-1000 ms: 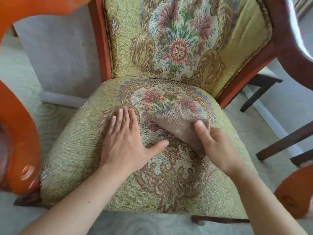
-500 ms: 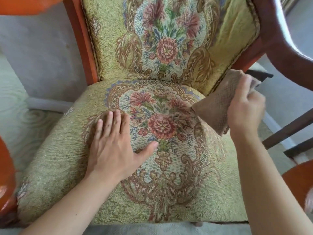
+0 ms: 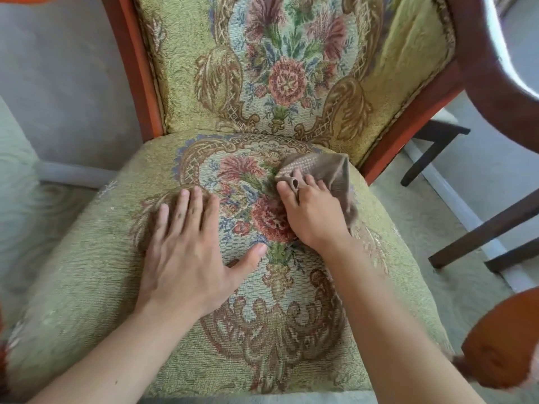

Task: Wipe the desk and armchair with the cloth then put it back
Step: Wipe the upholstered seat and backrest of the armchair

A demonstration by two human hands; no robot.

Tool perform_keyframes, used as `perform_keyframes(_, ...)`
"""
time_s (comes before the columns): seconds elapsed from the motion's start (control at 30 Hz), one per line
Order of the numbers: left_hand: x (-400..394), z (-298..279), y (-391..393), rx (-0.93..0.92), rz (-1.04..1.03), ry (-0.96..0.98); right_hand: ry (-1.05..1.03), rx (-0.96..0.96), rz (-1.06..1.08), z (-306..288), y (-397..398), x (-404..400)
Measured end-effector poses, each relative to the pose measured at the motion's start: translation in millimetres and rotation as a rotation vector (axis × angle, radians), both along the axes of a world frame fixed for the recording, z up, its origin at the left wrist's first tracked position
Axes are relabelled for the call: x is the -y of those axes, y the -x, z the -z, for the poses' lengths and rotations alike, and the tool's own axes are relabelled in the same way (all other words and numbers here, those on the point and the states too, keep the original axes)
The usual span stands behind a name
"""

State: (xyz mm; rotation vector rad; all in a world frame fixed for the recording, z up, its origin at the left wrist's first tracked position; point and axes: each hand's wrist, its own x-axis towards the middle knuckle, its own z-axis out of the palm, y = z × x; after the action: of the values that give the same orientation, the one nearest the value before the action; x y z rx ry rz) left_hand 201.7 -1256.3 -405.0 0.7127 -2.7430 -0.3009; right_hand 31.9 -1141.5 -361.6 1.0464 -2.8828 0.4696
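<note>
Risk lay in the bunched brown waffle-weave cloth point(image 3: 323, 173) slipping from the right hand point(image 3: 313, 212) gripping it; left hand point(image 3: 186, 255) lay flat, fingers spread, beside it on the floral seat point(image 3: 87, 272).

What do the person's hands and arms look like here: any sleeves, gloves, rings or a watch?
Both forearms are bare to the frame's edge, no sleeves showing. The left hand and right hand wear no gloves; no rings or watch visible. The fingers have short, unpainted nails.
</note>
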Motion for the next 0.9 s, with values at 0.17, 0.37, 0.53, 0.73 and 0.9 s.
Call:
perform_keyframes(0.17, -1, -2, 0, 0.002, -0.007, 0.008, -0.002, 0.045, -0.134, 0, -16, -5)
perform_keyframes(0.37, -2, -4, 0, 0.01, -0.009, 0.006, 0.111, 0.153, -0.243, -8, -40, -26)
perform_keyframes(0.53, -3, -5, -4, 0.001, 0.003, 0.005, 0.413, 0.584, -0.19, -21, -49, -53)
perform_keyframes(0.73, -4, -6, -5, 0.0, 0.009, -0.006, 1.062, 0.994, 0.055, -56, -27, -99)
perform_keyframes(0.9, -2, -2, -3, -0.021, 0.009, -0.018, 1.506, 0.55, 0.438, -87, -4, -117)
